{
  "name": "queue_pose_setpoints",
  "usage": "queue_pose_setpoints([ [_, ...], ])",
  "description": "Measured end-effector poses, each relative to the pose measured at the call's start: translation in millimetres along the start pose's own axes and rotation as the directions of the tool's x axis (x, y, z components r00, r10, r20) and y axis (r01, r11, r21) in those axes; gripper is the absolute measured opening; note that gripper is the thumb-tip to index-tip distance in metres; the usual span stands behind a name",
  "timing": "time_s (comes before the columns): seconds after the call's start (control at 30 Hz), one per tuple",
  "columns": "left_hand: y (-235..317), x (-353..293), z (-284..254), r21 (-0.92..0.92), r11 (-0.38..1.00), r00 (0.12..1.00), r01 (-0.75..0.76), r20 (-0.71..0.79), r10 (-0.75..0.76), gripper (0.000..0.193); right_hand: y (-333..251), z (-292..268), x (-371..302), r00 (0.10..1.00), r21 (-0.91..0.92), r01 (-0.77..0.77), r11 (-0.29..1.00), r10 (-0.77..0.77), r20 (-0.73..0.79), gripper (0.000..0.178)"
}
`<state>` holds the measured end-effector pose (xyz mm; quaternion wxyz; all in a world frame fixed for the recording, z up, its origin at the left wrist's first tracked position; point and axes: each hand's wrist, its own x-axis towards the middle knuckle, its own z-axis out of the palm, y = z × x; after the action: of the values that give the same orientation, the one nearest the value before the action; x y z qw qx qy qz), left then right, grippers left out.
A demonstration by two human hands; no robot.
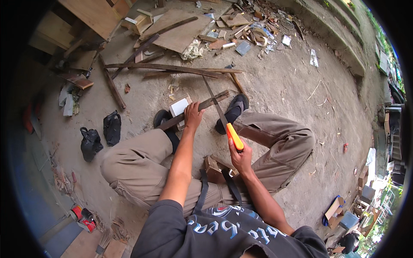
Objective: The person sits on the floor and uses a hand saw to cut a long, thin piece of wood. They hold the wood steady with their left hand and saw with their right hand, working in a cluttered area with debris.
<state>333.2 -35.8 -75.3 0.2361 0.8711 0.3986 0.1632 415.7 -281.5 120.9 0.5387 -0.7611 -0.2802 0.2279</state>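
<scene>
My right hand [241, 158] is wrapped round the orange-and-yellow handle of a handsaw [233, 135]. Its long, narrow blade points forward and lies across a dark wooden strip [210, 102], close to the strip's far right end. Whether the teeth have cut into the wood is too small to tell. My left hand [193, 115] grips the same strip left of the blade and presses down on it. Under and beside that hand sits a small wooden block with a white top [180, 106]. The strip slants over it between my two sandalled feet.
Long dark wooden strips [172, 68] lie crossed just ahead. Beyond them are a plywood sheet [176, 34] and a scrap heap [254, 32]. Two black plastic bags [91, 144] rest at the left. A wooden piece [214, 170] sits near my lap, and a cardboard box [334, 210] lies lower right.
</scene>
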Motion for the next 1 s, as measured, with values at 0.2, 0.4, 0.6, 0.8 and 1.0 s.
queue_pose_setpoints([
  [0.2, 19.0, -2.1, 4.3, -0.01, 0.997, 0.995, 0.075, -0.058, -0.075, 0.045, 14.1, -11.6, -9.2, 0.998, -0.133, 0.016, 0.991, -0.008, 0.064, 0.027],
  [0.4, 29.7, 20.5, -2.4, -0.001, 0.971, 0.969, 0.239, 0.063, -0.239, 0.04, 11.1, -13.8, -5.5, 0.995, -0.18, 0.004, 0.984, 0.014, 0.099, 0.03],
  [0.6, 21.4, 19.8, 5.5, 0.051, 0.984, 0.982, 0.169, -0.092, -0.164, 0.041, 2.6, -15.7, -5.2, 0.99, -0.227, -0.017, 0.974, 0.048, 0.131, 0.03],
  [0.8, 28.8, 18.3, 8.0, 0.055, 0.983, 0.979, 0.178, -0.111, -0.171, 0.042, -9.1, -20.4, -4.9, 0.986, -0.25, -0.065, 0.966, 0.1, 0.133, 0.031],
  [1.0, 27.6, 17.2, 4.0, 0.009, 0.983, 0.978, 0.183, -0.104, -0.181, 0.041, -21.7, -16.5, -2.5, 0.988, -0.268, -0.074, 0.961, 0.107, 0.11, 0.034],
])
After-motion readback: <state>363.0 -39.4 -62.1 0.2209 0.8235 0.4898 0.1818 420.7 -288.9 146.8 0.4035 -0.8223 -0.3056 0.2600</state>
